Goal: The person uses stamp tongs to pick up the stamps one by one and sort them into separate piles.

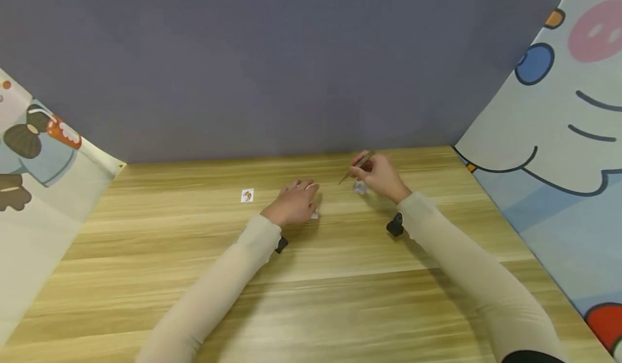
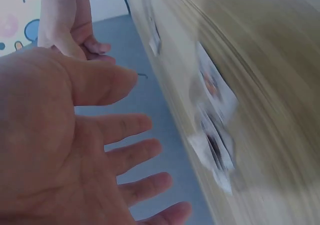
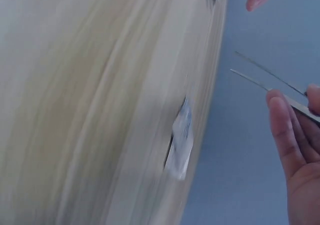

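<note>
My right hand pinches thin metal tweezers between thumb and fingers. Their two tips stand apart with nothing between them in the right wrist view. Just below that hand lies a small whitish, shiny piece, which looks like a crumpled sticker or wrapper. My left hand hovers over the table with fingers extended and holds nothing. Partly hidden beneath it is a small white piece. Blurred in the left wrist view are a small printed card or sticker and a crumpled whitish piece beside it.
A small white square with an orange-brown picture lies left of my left hand. The wood-grain table meets a grey-blue panel at the back. Cartoon-printed panels stand at the left and right.
</note>
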Tool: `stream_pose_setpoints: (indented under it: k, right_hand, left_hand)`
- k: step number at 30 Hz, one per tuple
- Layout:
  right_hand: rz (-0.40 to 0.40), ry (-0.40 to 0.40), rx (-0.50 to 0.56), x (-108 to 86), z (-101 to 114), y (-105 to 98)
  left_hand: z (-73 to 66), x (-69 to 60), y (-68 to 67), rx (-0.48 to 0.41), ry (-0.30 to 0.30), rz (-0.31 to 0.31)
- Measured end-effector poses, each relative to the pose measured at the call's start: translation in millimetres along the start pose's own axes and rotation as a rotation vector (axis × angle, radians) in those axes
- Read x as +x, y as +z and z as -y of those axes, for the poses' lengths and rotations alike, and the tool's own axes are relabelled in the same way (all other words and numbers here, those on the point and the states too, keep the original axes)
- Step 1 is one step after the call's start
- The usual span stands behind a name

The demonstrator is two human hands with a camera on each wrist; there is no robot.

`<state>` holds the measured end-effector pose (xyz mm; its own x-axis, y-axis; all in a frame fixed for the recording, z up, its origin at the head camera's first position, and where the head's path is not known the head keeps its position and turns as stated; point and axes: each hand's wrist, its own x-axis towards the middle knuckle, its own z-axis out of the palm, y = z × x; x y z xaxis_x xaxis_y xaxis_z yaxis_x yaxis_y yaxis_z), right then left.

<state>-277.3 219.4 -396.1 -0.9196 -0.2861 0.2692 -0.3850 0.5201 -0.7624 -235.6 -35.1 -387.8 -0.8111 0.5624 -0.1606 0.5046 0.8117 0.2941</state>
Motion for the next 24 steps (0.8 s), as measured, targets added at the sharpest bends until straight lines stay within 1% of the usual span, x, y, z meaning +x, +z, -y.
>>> stream_pose_setpoints:
  k: [4,8,12,17,20,24]
  right_hand:
    - [0.042,-0.021,0.005,2.8,10,10]
    - [0.074,-0.034,0.017,8.1,16,22]
    - [0.089,-0.038,0.032,15.1,19,36]
    - [0.06,-0.043,0.037,26.6,22,55]
    - [0.045,-0.035,0.046,32.2,23,63]
    - [0.051,-0.042,0.034,36.2,24,72]
  left_hand:
    - [14.5,-11.3,-1.1,-0.012,-0.036,-0.008]
    - [22.3,-19.5,-0.7,-0.011,-0.056,0.002]
    - [25.3,-21.8,2.2,0.002,-0.056,0.01]
    - [27.0,-21.9,7.8,0.024,-0.067,0.01]
    - [27.4,-22.3,10.2,0.045,-0.069,0.032]
    - [28.2,-23.4,11.6,0.068,-0.075,0.062]
